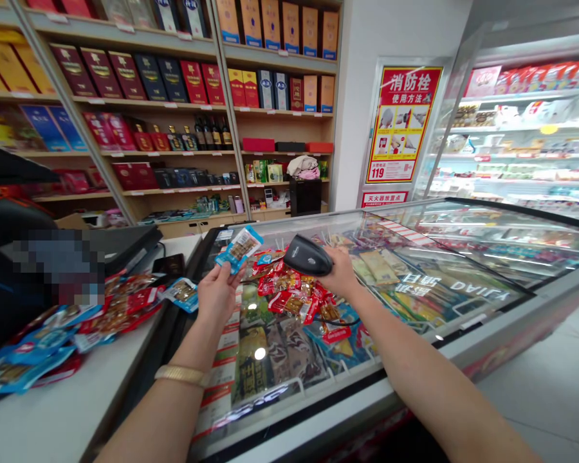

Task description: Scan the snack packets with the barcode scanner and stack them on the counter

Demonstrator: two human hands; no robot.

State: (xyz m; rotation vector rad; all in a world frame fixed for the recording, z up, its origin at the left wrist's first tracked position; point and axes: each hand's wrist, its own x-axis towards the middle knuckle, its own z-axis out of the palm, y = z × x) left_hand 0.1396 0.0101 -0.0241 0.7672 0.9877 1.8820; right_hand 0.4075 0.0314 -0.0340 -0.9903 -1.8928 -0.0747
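Between the thumb and fingers of my left hand is a blue snack packet with a clear window showing brown food. My right hand is wrapped round a black barcode scanner, its head pointing left toward the packet. Below both hands, a heap of red snack packets lies on the glass lid of a chest freezer. One more blue packet rests at the counter's edge, left of my left wrist. The scanner's handle is mostly hidden by my fingers.
On the left, a white counter bears a pile of red and blue packets and a dark flat device. Shelves of boxed bottles line the back wall. A lit refrigerated display stands at right.
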